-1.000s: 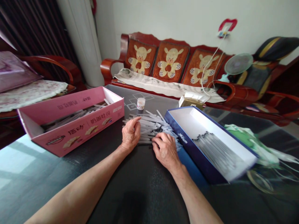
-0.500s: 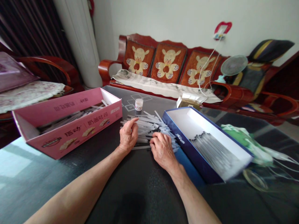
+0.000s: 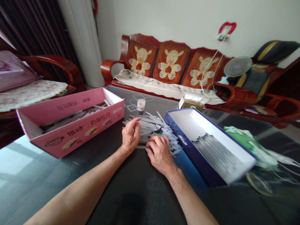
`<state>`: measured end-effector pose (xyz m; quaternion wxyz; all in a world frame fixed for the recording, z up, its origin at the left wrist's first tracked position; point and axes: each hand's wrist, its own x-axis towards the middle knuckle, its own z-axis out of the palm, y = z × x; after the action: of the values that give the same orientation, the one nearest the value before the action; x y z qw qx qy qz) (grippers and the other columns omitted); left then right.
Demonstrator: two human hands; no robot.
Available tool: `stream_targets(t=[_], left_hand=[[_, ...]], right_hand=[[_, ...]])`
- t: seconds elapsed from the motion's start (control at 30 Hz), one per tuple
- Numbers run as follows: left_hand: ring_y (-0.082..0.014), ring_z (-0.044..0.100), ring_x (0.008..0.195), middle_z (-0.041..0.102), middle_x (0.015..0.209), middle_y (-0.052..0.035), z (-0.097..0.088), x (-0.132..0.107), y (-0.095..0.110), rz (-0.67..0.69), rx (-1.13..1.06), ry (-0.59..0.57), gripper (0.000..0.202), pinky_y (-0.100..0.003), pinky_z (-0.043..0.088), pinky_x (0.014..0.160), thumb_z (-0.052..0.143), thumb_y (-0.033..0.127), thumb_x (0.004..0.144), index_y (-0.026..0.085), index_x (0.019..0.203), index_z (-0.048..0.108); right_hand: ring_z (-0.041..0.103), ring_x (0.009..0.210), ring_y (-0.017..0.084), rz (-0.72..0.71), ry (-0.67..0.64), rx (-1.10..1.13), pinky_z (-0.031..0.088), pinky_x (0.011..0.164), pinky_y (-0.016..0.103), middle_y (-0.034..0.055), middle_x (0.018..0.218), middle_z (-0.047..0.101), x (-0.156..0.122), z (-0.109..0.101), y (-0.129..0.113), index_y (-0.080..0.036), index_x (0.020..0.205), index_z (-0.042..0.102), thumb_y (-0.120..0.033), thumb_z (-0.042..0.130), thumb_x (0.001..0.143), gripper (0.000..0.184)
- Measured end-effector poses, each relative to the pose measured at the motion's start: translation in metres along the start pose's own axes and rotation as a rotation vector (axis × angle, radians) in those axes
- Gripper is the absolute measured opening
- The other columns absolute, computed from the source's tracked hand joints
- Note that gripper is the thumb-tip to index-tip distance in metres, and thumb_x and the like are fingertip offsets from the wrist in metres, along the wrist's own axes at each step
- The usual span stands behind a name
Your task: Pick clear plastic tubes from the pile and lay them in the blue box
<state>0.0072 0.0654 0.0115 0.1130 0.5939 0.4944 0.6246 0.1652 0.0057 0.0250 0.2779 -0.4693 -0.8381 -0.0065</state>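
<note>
A loose pile of thin, whitish translucent plastic tubes (image 3: 152,124), some with dark ends, lies on the dark table between the two boxes. At its left edge is my left hand (image 3: 131,136), closed, with thumb and forefinger drawn together; whatever they hold is hidden. My right hand (image 3: 161,153) rests at the near side of the pile, its fingers bent. Thumb and forefinger close around the end of one tube (image 3: 141,147) lying flat. More tubes, darker grey and lined up side by side, fill part of a blue box (image 3: 182,114) with a white inside.
To the left stands a long pink box (image 3: 93,125) with tubes inside. A small white jar (image 3: 141,105) sits behind the pile. Past the blue box lie a green-and-white plastic bag (image 3: 243,140) and a roll of tape (image 3: 259,183). A gold box (image 3: 192,103) stands behind.
My right hand has shifted slightly left and towards me, its thumb and forefinger now at the near tube. My left hand keeps its pose. The view has turned a little left.
</note>
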Motion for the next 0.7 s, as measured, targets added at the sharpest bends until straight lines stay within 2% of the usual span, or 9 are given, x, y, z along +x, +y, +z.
stream_targets(t=[0.13,0.2,0.27,0.33,0.47,0.6,0.67,0.7], left_hand=[[-0.013,0.061,0.077,0.066,0.083,-0.0029,-0.003,0.0,0.008,-0.075,-0.136,0.005,0.034,-0.026,0.048,0.076,0.041,0.035,0.094,0.018,0.113,0.062],[-0.0143,0.063,0.078,0.067,0.085,-0.0045,-0.003,-0.002,0.011,-0.082,-0.196,-0.109,0.035,-0.027,0.049,0.076,0.044,0.039,0.092,0.017,0.11,0.065],[-0.0153,0.064,0.076,0.069,0.086,-0.0055,-0.001,-0.005,0.015,-0.112,-0.268,-0.251,0.035,-0.027,0.05,0.075,0.051,0.042,0.089,0.017,0.108,0.066],[-0.0155,0.065,0.073,0.071,0.083,-0.0052,0.001,-0.007,0.02,-0.195,-0.379,-0.315,0.039,-0.028,0.051,0.074,0.059,0.043,0.083,0.016,0.111,0.065],[-0.014,0.063,0.069,0.071,0.077,-0.0034,0.006,-0.006,0.033,-0.404,-0.623,-0.31,0.042,-0.028,0.051,0.073,0.069,0.041,0.075,0.015,0.107,0.066],[-0.0153,0.064,0.071,0.067,0.079,-0.0029,0.006,0.002,0.038,-0.619,-0.879,-0.347,0.044,-0.03,0.052,0.069,0.071,0.04,0.073,0.016,0.109,0.062],[-0.0143,0.063,0.067,0.062,0.075,0.0005,0.003,0.01,0.033,-0.693,-0.923,-0.302,0.048,-0.028,0.051,0.063,0.068,0.041,0.075,0.019,0.116,0.057],[-0.0121,0.06,0.062,0.058,0.072,0.0024,0.001,0.014,0.03,-0.682,-0.888,-0.257,0.049,-0.027,0.05,0.06,0.065,0.042,0.077,0.02,0.12,0.055]], right_hand=[[0.054,0.097,0.023,0.094,0.25,-0.009,0.039,0.089,0.041,0.0085,0.099,0.061,0.001,-0.003,0.02,-0.018,0.093,0.061,-0.022,0.054,0.087,0.009],[0.056,0.092,0.023,0.137,0.369,0.019,0.042,0.085,0.039,0.0083,0.093,0.062,0.001,-0.004,0.028,-0.018,0.094,0.061,-0.023,0.054,0.088,0.01],[0.058,0.086,0.021,0.137,0.425,0.086,0.044,0.082,0.037,0.0068,0.087,0.063,0.001,-0.003,0.029,-0.018,0.094,0.06,-0.024,0.054,0.088,0.009],[0.059,0.081,0.02,0.107,0.421,0.166,0.046,0.079,0.034,0.0054,0.084,0.063,0.002,-0.002,0.025,-0.019,0.093,0.059,-0.023,0.055,0.088,0.008],[0.059,0.075,0.018,0.089,0.382,0.247,0.047,0.074,0.033,0.0045,0.08,0.063,0.003,-0.001,0.012,-0.019,0.091,0.059,-0.023,0.056,0.087,0.006],[0.06,0.077,0.018,0.092,0.329,0.314,0.047,0.077,0.032,0.0042,0.082,0.065,0.005,-0.004,0.008,-0.019,0.092,0.061,-0.023,0.053,0.089,0.009],[0.061,0.083,0.018,0.099,0.295,0.334,0.046,0.08,0.032,0.0046,0.086,0.066,0.005,-0.006,0.009,-0.019,0.092,0.063,-0.022,0.05,0.091,0.014],[0.061,0.086,0.018,0.106,0.27,0.318,0.045,0.082,0.033,0.0048,0.088,0.066,0.004,-0.005,0.009,-0.02,0.092,0.064,-0.021,0.049,0.091,0.015]])
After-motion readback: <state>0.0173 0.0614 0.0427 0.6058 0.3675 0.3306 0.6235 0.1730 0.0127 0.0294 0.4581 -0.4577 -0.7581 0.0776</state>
